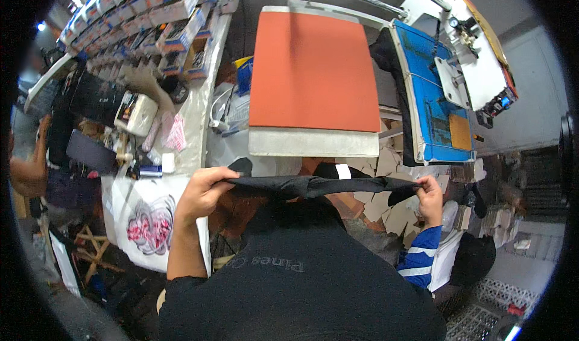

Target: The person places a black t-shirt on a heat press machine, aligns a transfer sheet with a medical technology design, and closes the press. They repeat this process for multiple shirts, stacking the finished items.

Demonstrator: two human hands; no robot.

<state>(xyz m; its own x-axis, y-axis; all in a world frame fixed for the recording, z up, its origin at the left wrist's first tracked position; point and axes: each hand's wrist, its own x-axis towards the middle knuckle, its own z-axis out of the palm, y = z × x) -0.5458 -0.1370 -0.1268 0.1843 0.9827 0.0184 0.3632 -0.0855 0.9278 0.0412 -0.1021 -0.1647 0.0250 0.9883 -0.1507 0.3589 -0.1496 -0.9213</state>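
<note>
A black garment (283, 187) is stretched taut between my two hands, level in front of my body, with a small white label (343, 171) showing at its upper edge. My left hand (205, 193) is closed round its left end, where a bit of black cloth sticks up past the fingers. At the right end my right hand (429, 201) pinches the cloth between thumb and fingers. Beyond the garment lies a flat orange pad (313, 69) on a pale board (313, 143), apart from both hands. How the garment hangs below is hard to tell against my black shirt.
A blue-topped press (425, 94) with a gauge and metal arm stands right of the pad. On the left, a bench (202, 124) carries stacked boxes and a white printed cloth (151, 220). Cardboard pieces (386, 202) lie below right. Another person's arm (30, 169) shows far left.
</note>
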